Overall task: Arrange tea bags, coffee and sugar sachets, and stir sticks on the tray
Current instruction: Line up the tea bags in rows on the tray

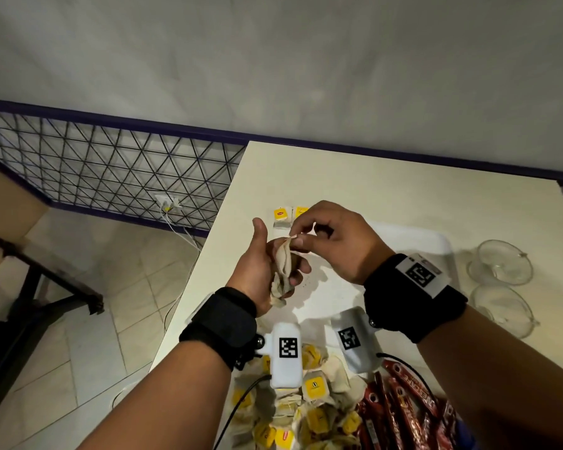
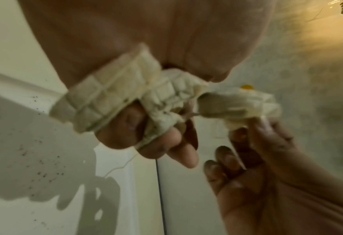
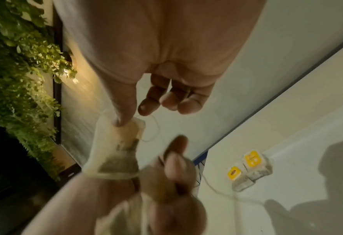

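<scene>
A café-like room: table (image 1: 403,190) with heaped tea bags (image 1: 312,407), leafy wall (image 3: 25,63), tiled floor (image 1: 95,319)

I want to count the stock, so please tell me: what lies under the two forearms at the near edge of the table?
A heap of tea bags with yellow tags, and red coffee sachets beside it. The forearms and wrist cameras cover part of both, so no count is possible.

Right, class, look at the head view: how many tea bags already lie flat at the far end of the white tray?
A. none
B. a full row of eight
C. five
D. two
D: two tea bags with yellow tags lie side by side at the far end of the tray, beyond the hands.
</scene>
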